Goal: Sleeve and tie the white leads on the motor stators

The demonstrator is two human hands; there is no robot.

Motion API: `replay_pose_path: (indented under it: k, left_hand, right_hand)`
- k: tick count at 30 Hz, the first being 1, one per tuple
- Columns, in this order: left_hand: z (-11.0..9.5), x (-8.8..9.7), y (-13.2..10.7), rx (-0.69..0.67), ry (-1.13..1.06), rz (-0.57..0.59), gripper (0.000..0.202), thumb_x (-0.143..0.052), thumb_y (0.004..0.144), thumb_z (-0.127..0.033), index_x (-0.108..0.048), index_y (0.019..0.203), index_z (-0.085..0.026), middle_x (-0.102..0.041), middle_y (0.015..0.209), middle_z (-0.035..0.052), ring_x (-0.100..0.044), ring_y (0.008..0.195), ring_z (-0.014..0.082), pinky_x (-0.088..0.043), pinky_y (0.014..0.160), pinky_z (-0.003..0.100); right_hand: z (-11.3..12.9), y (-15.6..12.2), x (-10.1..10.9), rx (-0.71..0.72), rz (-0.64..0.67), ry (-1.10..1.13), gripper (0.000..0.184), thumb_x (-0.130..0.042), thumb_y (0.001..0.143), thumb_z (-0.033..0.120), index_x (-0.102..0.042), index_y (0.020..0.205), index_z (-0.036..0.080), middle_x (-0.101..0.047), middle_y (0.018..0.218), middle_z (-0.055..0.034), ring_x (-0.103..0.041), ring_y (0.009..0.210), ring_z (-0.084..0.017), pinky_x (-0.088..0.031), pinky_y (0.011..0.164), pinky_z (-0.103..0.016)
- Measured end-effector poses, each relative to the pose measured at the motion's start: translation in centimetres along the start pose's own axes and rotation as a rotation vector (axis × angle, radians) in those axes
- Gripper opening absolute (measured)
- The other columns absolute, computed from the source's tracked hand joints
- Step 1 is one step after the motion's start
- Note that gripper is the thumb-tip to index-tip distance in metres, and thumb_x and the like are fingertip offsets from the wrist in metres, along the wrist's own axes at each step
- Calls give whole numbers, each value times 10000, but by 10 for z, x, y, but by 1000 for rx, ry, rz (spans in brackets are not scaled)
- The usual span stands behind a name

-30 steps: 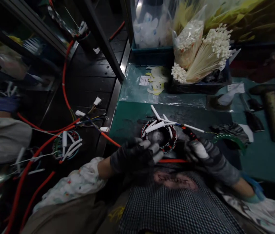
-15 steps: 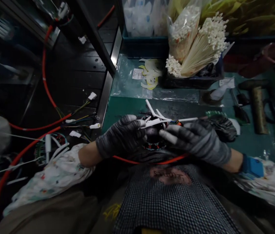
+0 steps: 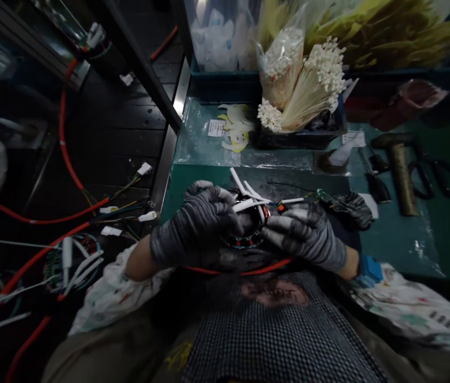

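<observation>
A round motor stator (image 3: 244, 240) with dark windings sits in front of my apron, between my two gloved hands. Several white sleeves (image 3: 238, 181) and coloured wires stick out of its top. My left hand (image 3: 193, 226) is closed at the stator's left side, its thumb and forefinger pinching a thick white sleeve (image 3: 244, 205). My right hand (image 3: 308, 234) is curled against the right rim, fingertips by a red-and-black part of the edge. Above its knuckles a thin white sleeve (image 3: 292, 200) points right. The undersides of both hands are hidden.
Behind the stator, a dark bin (image 3: 300, 139) holds bundles of white-tipped strands. A hammer (image 3: 402, 175), scissors (image 3: 444, 178) and a crumpled dark glove-like cloth (image 3: 352, 210) lie to the right. Other stators (image 3: 73, 263) and red cables (image 3: 65, 213) are at the left.
The whole view has shifted slightly. My right fingers have come off the thin white sleeve and closed in at the stator's right rim. My left hand still pinches the thick sleeve.
</observation>
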State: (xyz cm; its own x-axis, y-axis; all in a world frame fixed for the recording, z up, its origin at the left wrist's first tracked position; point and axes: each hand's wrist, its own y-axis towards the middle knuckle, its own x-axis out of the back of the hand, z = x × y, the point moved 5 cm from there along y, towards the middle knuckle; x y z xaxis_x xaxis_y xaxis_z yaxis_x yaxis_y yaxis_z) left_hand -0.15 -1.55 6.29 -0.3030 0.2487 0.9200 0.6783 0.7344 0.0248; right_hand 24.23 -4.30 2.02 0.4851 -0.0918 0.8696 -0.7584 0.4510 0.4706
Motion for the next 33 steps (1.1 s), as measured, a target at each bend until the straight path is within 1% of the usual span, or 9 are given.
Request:
replay_pose_path:
  k: [3,8,12,16,19,22,25,30,33]
  left_hand:
    - [-25,19,34,13,86,-152,450,-644,1037,-676,-785,1249,-305,-803,1220,59,-677,1284,370,-428,1205,661]
    - [-61,-4,111,41,105,138,816,-753,972,-692,-583,1581,-177,-779,1337,162,-699,1282,386,-492,1174,565]
    - [-67,-20,137,26,-147,167,346,-705,1052,-409,-751,1312,-186,-837,1051,78,-782,1001,275,-580,938,393]
    - [-61,-15,124,-78,-521,71,172,-689,1011,-230,-811,1129,-197,-835,968,22,-772,912,188,-574,865,303]
    - [-58,-11,105,-142,-668,43,282,-687,1039,-279,-770,1289,-177,-831,994,38,-778,895,182,-603,850,297]
    - [-56,-7,85,-137,-549,-167,520,-635,1106,-464,-615,1537,-174,-832,1106,78,-801,1012,219,-635,992,376]
    - [-70,-17,68,-249,-163,-364,491,-630,1097,-536,-688,1417,-167,-825,1272,121,-774,1238,298,-531,1242,540]
    - [-89,-45,61,-239,156,-554,348,-544,1143,-328,-722,1315,-84,-828,1300,155,-766,1299,292,-568,1242,523]
    - [-77,-38,55,-217,84,-539,370,-526,1153,-325,-707,1363,-81,-798,1375,183,-731,1378,296,-545,1271,526]
  right_hand:
    - [5,-14,21,-31,-214,-91,390,-644,1045,135,-771,1274,423,-809,1130,1,-708,1018,-221,-638,940,-400]
    - [-17,-50,70,-191,-807,-324,539,-781,1003,454,-711,1523,327,-748,1119,-73,-685,837,-257,-639,781,-466]
    - [-31,-50,74,-501,-456,-99,843,-790,946,678,-549,1680,341,-679,1381,-159,-676,1241,-454,-621,1014,-647]
    - [1,-38,77,-352,-248,120,647,-723,1069,329,-534,1684,393,-728,1350,-91,-754,1169,-302,-693,950,-443]
    - [12,-36,75,-347,-208,285,517,-605,1109,169,-657,1582,372,-819,1277,-37,-823,1086,-220,-706,922,-330]
    - [5,-44,72,-502,-312,307,377,-724,1046,166,-806,1363,352,-861,1217,-12,-857,996,-201,-714,865,-283]
    - [1,-47,65,-625,-354,389,253,-773,1022,204,-844,1232,326,-867,1198,-16,-861,1034,-215,-724,878,-305]
    - [-2,-30,62,-847,-710,387,66,-909,921,280,-848,945,285,-869,1024,-28,-845,877,-266,-716,758,-406]
    - [-8,-15,44,-941,-901,486,157,-898,928,390,-808,925,261,-828,981,-35,-805,864,-259,-683,782,-431]
